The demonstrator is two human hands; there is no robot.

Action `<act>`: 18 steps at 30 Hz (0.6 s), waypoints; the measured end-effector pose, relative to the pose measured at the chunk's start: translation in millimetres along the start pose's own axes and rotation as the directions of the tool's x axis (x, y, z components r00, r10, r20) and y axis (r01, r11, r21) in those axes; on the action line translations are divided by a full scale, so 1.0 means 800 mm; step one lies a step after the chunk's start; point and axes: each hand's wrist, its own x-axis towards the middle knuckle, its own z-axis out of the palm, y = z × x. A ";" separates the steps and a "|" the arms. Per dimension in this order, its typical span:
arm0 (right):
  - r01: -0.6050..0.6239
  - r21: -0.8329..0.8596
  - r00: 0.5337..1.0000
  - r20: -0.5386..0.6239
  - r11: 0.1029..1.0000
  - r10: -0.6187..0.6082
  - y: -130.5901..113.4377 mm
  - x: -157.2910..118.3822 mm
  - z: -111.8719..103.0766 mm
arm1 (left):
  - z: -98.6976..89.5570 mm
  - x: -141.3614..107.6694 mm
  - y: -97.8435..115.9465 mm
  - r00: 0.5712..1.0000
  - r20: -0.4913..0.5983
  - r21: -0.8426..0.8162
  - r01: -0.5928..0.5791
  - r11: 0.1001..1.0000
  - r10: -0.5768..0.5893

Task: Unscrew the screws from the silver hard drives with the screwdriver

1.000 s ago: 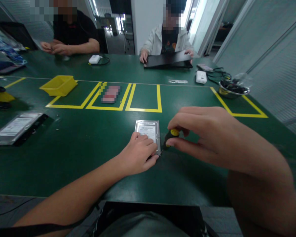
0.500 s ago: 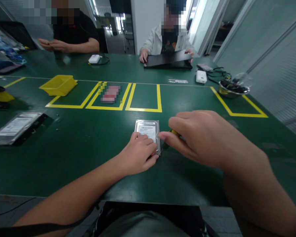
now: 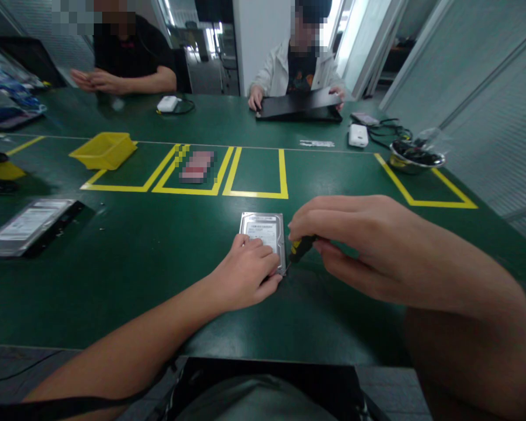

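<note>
Screwdriver (image 3: 301, 249) is clamped in the fingers of the right hand (image 3: 363, 248), its tip set at the five o'clock corner of the small hard drive (image 3: 263, 226). The drive is laid flat on the green table (image 3: 158, 292) and held down by the left hand (image 3: 245, 275), its fingers kept together across the top. From there, a larger drive (image 3: 35, 225) is seen at nine o'clock, a yellow bin (image 3: 101, 156) at ten, a metal bowl (image 3: 409, 167) at two

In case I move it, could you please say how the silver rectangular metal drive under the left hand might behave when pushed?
The silver drive looks stiff and probably heavy for its size, given its metal casing. Lying flat, it seems unlikely to roll or tip. The glossy green tabletop might let it slide.
</note>
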 end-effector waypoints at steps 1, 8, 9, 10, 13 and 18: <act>0.013 0.014 1.000 0.004 1.000 -0.013 0.001 0.000 -0.001 | 0.000 0.000 0.000 1.000 0.002 -0.002 0.003 1.000 -0.003; 0.047 0.054 0.999 0.017 0.997 -0.048 0.007 -0.003 -0.004 | 0.000 0.000 -0.001 1.000 0.019 0.003 0.009 1.000 -0.009; 0.045 0.057 0.999 0.025 0.997 -0.047 0.008 -0.003 -0.004 | 0.000 0.000 -0.001 1.000 0.020 0.004 0.008 1.000 -0.008; 0.044 0.060 0.999 0.030 0.997 -0.045 0.008 -0.003 -0.004 | 0.000 -0.001 -0.001 1.000 0.019 0.003 0.008 1.000 -0.008; 0.053 0.067 0.998 0.035 0.996 -0.056 0.007 -0.003 -0.005 | 0.000 -0.001 -0.001 1.000 0.019 0.002 0.006 1.000 -0.006; 0.079 0.049 0.996 0.029 0.996 -0.081 0.007 -0.002 -0.005 | 0.002 0.000 0.000 1.000 -0.013 -0.049 0.008 0.999 -0.009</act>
